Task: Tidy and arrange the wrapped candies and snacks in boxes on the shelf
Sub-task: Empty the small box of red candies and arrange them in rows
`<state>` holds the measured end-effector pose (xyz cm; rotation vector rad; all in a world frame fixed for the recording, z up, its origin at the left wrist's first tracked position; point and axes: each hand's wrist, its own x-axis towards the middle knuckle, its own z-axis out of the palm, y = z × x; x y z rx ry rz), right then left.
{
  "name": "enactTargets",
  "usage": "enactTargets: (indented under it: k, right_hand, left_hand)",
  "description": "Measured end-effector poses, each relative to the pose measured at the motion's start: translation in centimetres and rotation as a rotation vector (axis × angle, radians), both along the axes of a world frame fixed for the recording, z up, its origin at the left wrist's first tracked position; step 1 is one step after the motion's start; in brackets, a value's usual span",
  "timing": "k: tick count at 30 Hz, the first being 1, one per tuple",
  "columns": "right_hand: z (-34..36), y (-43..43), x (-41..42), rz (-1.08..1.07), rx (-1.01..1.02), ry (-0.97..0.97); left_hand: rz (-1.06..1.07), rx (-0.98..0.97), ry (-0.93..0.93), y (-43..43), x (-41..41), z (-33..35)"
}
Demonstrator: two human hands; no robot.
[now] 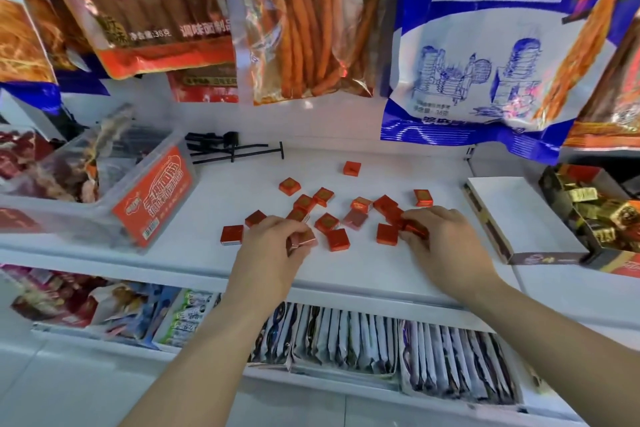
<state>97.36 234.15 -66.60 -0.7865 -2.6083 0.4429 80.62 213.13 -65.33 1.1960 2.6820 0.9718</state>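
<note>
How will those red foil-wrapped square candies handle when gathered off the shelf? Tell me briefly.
The red wrapped candies look flat-sided and blocky, so they should lie still rather than roll. Their glossy wrappers may slip in a loose pinch. The left hand appears to hold a few together, which suggests they are small and light.

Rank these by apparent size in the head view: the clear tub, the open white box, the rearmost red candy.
1. clear tub
2. open white box, clearly smaller
3. rearmost red candy, by far the smallest
</note>
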Motion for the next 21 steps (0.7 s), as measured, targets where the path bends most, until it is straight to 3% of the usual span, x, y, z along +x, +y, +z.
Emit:
enactTargets:
  k: [6,15,21]
  right_hand:
    - [1.0,-0.2,-1.9,0.055,-0.019,0.149]
    - [0.1,-0.7,-2.0,0.144,-0.005,-0.096]
    - [-0.1,-0.8,-1.5,0.156,0.083,-0.138]
  left_hand:
    - [-0.015,0.156,0.016,0.9,0.6,0.9]
    - [-0.134,-0.113,0.053,4.5,2.8,0.5]
    - [-0.163,-0.073,0.056,4.3,2.7,0.7]
